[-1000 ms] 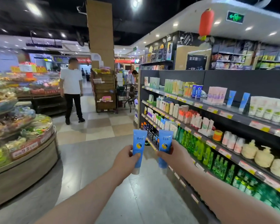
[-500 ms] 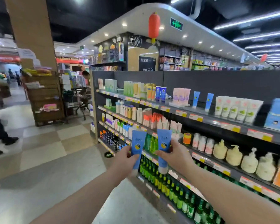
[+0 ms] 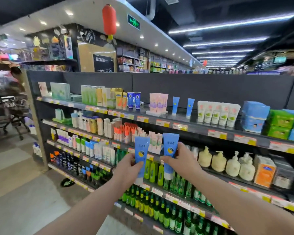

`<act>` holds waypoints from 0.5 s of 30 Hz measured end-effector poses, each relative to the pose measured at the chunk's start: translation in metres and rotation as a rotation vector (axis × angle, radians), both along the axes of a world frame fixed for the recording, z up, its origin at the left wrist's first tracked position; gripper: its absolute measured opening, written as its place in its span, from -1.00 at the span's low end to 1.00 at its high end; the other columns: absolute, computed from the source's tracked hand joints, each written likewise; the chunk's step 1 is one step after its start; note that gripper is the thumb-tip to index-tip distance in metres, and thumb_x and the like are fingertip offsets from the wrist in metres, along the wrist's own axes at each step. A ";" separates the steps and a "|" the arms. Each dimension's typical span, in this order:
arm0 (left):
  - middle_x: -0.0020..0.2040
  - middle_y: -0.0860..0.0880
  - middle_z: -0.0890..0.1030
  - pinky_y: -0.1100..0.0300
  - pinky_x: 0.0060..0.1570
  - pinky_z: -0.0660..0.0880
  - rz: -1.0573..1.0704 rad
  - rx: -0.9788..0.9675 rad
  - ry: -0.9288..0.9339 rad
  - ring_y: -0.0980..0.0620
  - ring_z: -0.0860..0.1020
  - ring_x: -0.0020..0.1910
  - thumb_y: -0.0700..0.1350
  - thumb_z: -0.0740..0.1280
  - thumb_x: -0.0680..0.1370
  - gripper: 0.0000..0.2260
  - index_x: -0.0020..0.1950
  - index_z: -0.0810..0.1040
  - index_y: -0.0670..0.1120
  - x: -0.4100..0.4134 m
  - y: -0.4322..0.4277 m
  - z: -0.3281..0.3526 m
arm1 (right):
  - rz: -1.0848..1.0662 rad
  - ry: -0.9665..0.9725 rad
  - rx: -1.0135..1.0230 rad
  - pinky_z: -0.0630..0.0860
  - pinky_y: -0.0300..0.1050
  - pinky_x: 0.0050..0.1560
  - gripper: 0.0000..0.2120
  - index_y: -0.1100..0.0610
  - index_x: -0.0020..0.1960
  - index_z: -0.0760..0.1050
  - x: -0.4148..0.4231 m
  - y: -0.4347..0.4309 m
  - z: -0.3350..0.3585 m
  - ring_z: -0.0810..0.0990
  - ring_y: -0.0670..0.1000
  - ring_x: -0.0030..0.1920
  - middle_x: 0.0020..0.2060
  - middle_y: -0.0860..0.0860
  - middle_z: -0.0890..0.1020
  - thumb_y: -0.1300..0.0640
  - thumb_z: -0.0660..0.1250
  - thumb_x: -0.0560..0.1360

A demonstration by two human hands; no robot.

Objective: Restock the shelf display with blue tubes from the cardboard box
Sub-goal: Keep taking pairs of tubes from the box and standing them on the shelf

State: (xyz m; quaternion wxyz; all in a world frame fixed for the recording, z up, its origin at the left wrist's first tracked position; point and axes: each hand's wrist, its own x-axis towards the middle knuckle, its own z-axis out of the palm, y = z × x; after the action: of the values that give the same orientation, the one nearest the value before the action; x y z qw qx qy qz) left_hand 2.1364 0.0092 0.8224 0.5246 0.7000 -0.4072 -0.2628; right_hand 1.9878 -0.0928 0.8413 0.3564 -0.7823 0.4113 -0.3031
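My left hand (image 3: 126, 168) grips a light blue tube (image 3: 141, 150) with a yellow and dark round logo, held upright, cap down. My right hand (image 3: 180, 160) grips a second blue tube (image 3: 170, 145) the same way, a little higher. Both tubes are in front of the dark shelf unit's middle shelves. On the top shelf (image 3: 190, 128) two matching blue tubes stand apart from each other, one (image 3: 175, 106) left of the other (image 3: 190, 107), between pink packs and white-green tubes. The cardboard box is out of view.
Pink packs (image 3: 158, 102) stand left of the shelved tubes, white-green tubes (image 3: 217, 114) to the right. Cream pump bottles (image 3: 219, 161) and green bottles (image 3: 153, 170) fill lower shelves. A person (image 3: 17, 89) with a trolley is at the far left. Grey floor lies to the left.
My view has swung right and closer to the shelf. Both hands have risen slightly with their tubes, still held side by side. The walking person has left the view.
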 end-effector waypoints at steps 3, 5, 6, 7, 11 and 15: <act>-0.05 0.09 0.56 0.16 -0.08 0.44 -0.044 -0.012 -0.003 0.15 0.53 -0.11 -0.12 0.24 0.59 -0.86 0.12 0.41 0.04 0.017 -0.033 -0.001 | -0.056 -0.016 0.004 0.59 0.03 -0.04 -0.64 0.07 0.09 0.33 0.017 -0.035 0.002 0.59 -0.02 -0.09 -0.05 -0.04 0.58 0.03 0.44 0.43; -0.07 0.13 0.54 0.16 -0.07 0.44 -0.060 -0.026 0.009 0.16 0.52 -0.11 -0.13 0.24 0.59 -0.87 0.11 0.40 0.06 0.030 -0.057 0.001 | -0.065 -0.013 -0.020 0.56 -0.10 -0.18 -0.64 0.10 0.08 0.32 0.031 -0.061 0.005 0.55 -0.09 -0.18 -0.11 -0.07 0.55 0.05 0.43 0.44; -0.06 0.11 0.54 0.19 -0.10 0.45 -0.064 -0.036 0.013 0.15 0.53 -0.10 -0.14 0.24 0.59 -0.86 0.12 0.40 0.05 0.037 -0.071 0.004 | -0.063 -0.019 -0.031 0.50 -0.18 -0.25 -0.66 0.09 0.06 0.31 0.038 -0.075 0.007 0.52 -0.14 -0.20 -0.15 -0.11 0.52 0.06 0.43 0.45; -0.05 0.09 0.55 0.22 -0.14 0.46 -0.065 -0.047 0.009 0.13 0.53 -0.09 -0.15 0.23 0.59 -0.85 0.14 0.41 0.03 0.044 -0.086 0.008 | -0.060 -0.031 -0.032 0.46 -0.22 -0.28 -0.68 0.07 0.05 0.31 0.045 -0.090 0.009 0.52 -0.15 -0.20 -0.17 -0.15 0.51 0.07 0.43 0.45; -0.06 0.06 0.57 0.29 -0.25 0.43 -0.065 -0.101 -0.016 0.12 0.55 -0.10 -0.18 0.24 0.58 -0.83 0.15 0.42 0.01 0.068 -0.154 0.029 | -0.053 -0.071 -0.025 0.55 -0.08 -0.03 -0.69 0.02 0.03 0.34 0.071 -0.152 0.020 0.58 -0.03 -0.04 -0.12 -0.14 0.55 0.07 0.45 0.43; 0.09 -0.03 0.59 0.20 -0.10 0.47 -0.088 -0.123 -0.049 -0.01 0.56 0.05 -0.17 0.24 0.58 -0.82 0.18 0.45 -0.06 0.082 -0.226 0.050 | -0.129 -0.030 -0.107 0.58 0.05 0.00 -0.62 0.07 0.09 0.30 0.081 -0.216 0.038 0.59 0.02 -0.03 -0.05 -0.03 0.57 0.04 0.44 0.43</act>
State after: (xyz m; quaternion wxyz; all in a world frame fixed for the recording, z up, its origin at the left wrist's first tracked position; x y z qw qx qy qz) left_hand 2.2182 -0.2172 0.8727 0.5444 0.6540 -0.4657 -0.2430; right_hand 2.0692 -0.3091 0.8798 0.3001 -0.7674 0.4388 -0.3585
